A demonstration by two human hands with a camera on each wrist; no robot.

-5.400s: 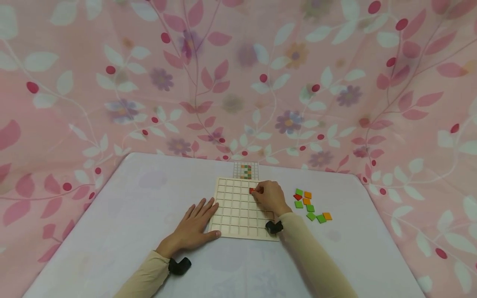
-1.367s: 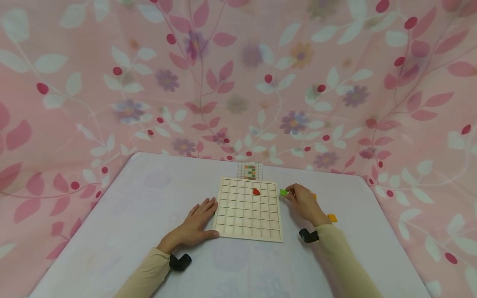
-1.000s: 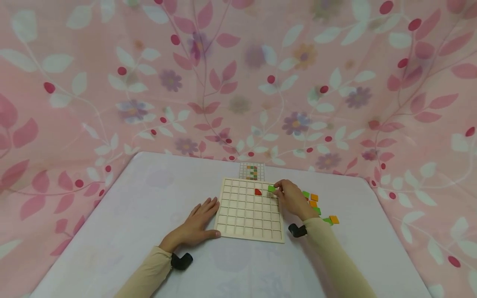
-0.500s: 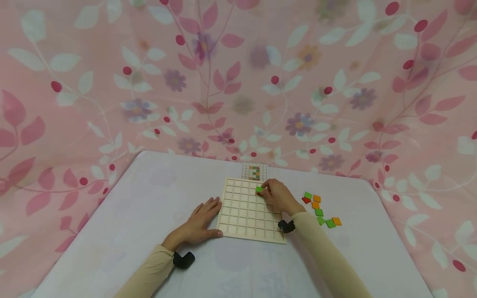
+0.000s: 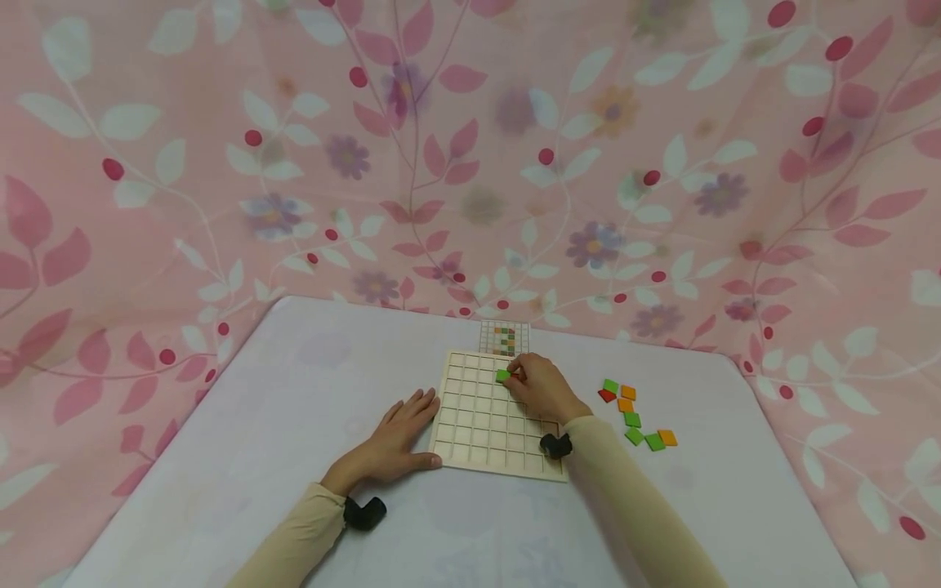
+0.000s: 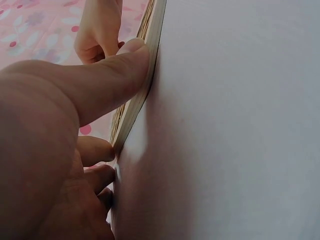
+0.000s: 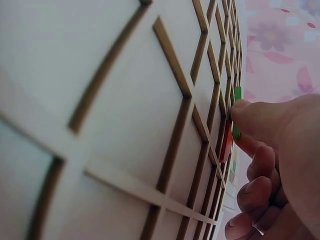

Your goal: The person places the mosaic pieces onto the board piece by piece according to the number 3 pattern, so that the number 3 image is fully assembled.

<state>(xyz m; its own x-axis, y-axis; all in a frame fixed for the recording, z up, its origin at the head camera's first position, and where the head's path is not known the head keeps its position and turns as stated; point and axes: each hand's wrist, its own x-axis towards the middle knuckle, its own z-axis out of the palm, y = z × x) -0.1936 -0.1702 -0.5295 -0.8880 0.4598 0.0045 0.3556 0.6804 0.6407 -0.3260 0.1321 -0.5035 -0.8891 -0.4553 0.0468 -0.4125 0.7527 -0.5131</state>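
Observation:
A pale wooden grid board (image 5: pixel 470 425) lies in the middle of the table. My right hand (image 5: pixel 542 387) pinches a green square tile (image 5: pixel 503 376) between thumb and fingers over the board's far rows. In the right wrist view the green tile (image 7: pixel 237 112) is just above the grid, beside a red tile (image 7: pixel 227 142) sitting in a cell. From the head view the right fingers mostly hide that red tile. My left hand (image 5: pixel 393 441) lies with fingers spread at the board's left edge; in the left wrist view its thumb (image 6: pixel 135 60) presses on the board's side.
A small printed pattern card (image 5: pixel 488 336) with coloured squares lies beyond the board. To the right are loose tiles: several green ones (image 5: pixel 633 420), orange ones (image 5: pixel 666 438) and a red one (image 5: pixel 606 396). A floral curtain (image 5: pixel 470 163) hangs behind the table.
The red tile was set in a cell and released. My right hand then picked a green tile from the right and carried it left over the board, beside the red one. The left hand stays put.

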